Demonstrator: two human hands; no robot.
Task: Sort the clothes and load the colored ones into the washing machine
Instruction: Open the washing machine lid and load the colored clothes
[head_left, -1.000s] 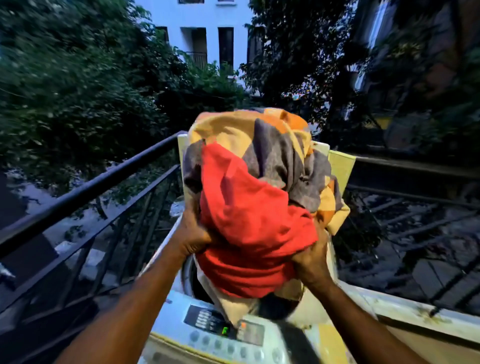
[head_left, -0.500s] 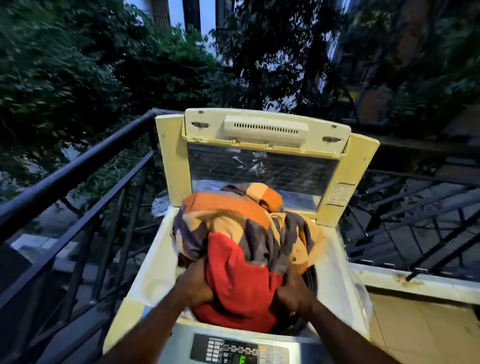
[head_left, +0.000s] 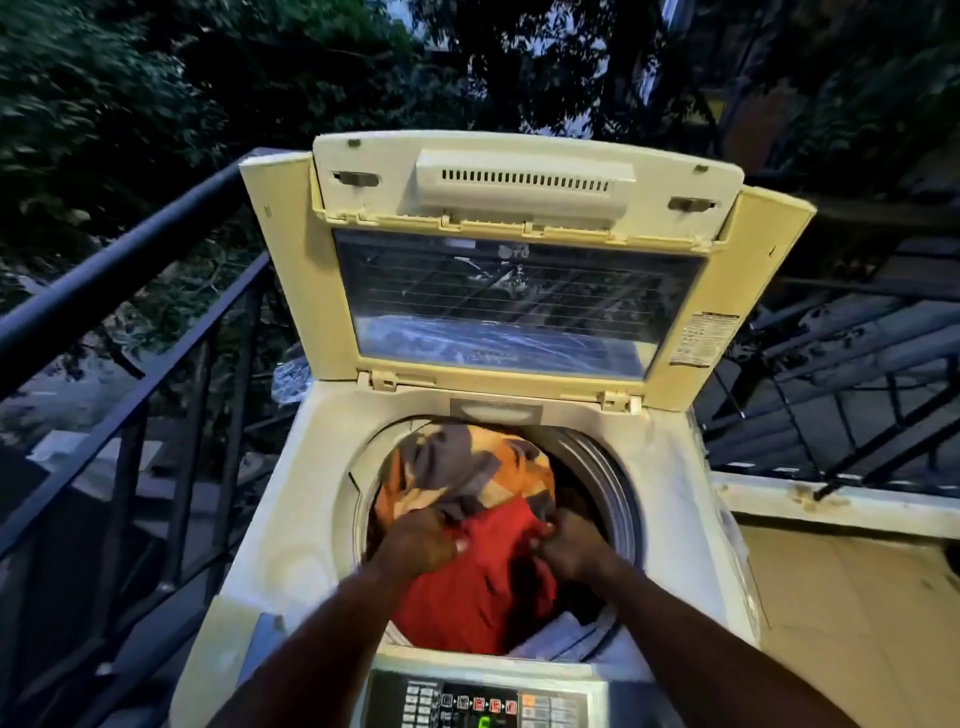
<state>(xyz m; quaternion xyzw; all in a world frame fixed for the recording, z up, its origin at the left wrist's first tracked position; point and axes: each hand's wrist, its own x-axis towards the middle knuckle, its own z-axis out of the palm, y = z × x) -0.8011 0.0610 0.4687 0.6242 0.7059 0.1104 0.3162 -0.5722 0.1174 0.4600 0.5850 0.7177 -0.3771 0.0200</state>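
loading step: the left hand (head_left: 415, 543) and right hand (head_left: 569, 545) each grip the bundle of colored clothes (head_left: 483, 525), now inside the washing machine (head_left: 311, 493) drum, toward its left wall. next, probably release and withdraw both hands.

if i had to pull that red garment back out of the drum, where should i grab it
Grip the red garment at its bunched upper edge, where the left hand and right hand already pinch it, coming straight down through the washing machine opening. The patterned cloth lies behind it, so the near side is free.
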